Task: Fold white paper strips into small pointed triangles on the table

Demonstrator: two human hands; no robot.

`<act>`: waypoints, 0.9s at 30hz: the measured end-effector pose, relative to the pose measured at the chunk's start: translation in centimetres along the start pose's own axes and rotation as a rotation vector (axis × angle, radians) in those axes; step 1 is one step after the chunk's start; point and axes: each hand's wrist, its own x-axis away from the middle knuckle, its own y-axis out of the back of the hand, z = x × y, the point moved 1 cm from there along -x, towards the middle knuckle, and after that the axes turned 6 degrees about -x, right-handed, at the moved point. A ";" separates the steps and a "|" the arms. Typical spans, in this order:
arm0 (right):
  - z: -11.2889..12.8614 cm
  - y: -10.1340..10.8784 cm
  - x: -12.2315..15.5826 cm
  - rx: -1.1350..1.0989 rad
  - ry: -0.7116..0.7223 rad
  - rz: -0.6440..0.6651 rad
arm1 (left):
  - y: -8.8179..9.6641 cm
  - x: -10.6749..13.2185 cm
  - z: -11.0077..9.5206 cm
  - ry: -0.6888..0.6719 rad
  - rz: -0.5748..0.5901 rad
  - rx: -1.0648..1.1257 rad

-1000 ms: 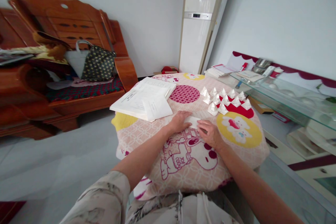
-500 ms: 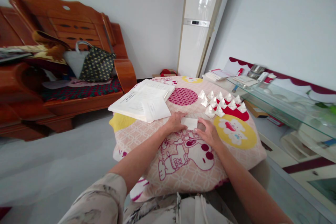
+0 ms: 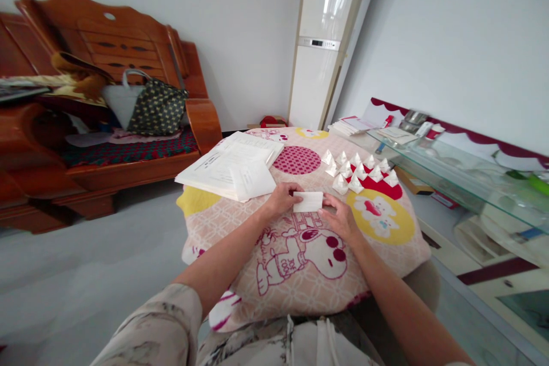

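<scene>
A small folded white paper strip [image 3: 309,202] is held between both my hands just above a cartoon-printed cloth [image 3: 300,257] that covers the table. My left hand [image 3: 281,200] pinches the strip's left end. My right hand [image 3: 341,218] pinches its right end. Beyond my hands, several small folded white paper pieces [image 3: 358,168] stand in rows on the cloth. A stack of white paper sheets [image 3: 231,166] lies at the cloth's far left.
A wooden bench [image 3: 107,103] with a dotted bag [image 3: 156,107] stands at the left. A tall white floor air conditioner [image 3: 319,40] fills the corner. A glass shelf [image 3: 463,171] with papers and cups runs along the right wall.
Both hands went from pressing the paper flat on the cloth to lifting it by its ends. The strip now shows fully between them.
</scene>
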 end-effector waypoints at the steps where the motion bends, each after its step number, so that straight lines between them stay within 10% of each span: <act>1: 0.2 0.1 0.0 -0.023 -0.014 0.004 | -0.1 -0.1 0.1 0.005 -0.001 0.060; 6: 1.2 0.3 0.0 -0.024 -0.074 0.037 | -0.1 0.0 -0.1 0.011 0.029 0.221; 15: 2.6 0.2 0.0 -0.056 -0.076 0.078 | -0.2 0.8 -3.2 -0.244 0.000 -0.243; 27: 3.5 -0.2 0.2 -0.077 -0.008 0.055 | -0.6 1.1 -4.5 -0.589 -0.158 -0.269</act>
